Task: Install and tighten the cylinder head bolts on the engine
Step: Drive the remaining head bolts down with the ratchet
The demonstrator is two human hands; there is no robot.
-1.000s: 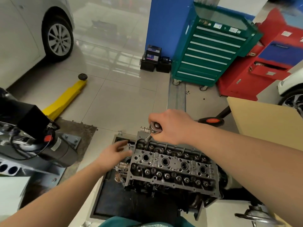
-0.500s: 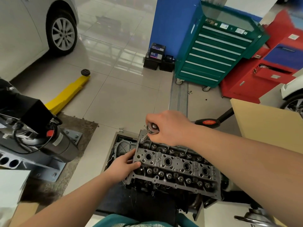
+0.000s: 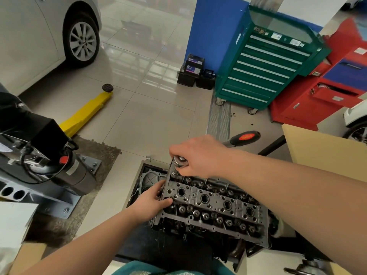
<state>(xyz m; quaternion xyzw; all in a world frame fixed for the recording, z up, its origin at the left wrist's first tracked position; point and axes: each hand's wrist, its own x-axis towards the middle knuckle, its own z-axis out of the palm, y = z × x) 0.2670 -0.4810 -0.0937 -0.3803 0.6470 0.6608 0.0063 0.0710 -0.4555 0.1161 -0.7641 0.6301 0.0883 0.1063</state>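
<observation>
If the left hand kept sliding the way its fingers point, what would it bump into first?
The left hand points right, its fingers already touching the near-left end of the cylinder head. That metal edge is likely what stops it, though depth is hard to judge here.

Green tool cabinet (image 3: 264,62), perhaps teal.
</observation>
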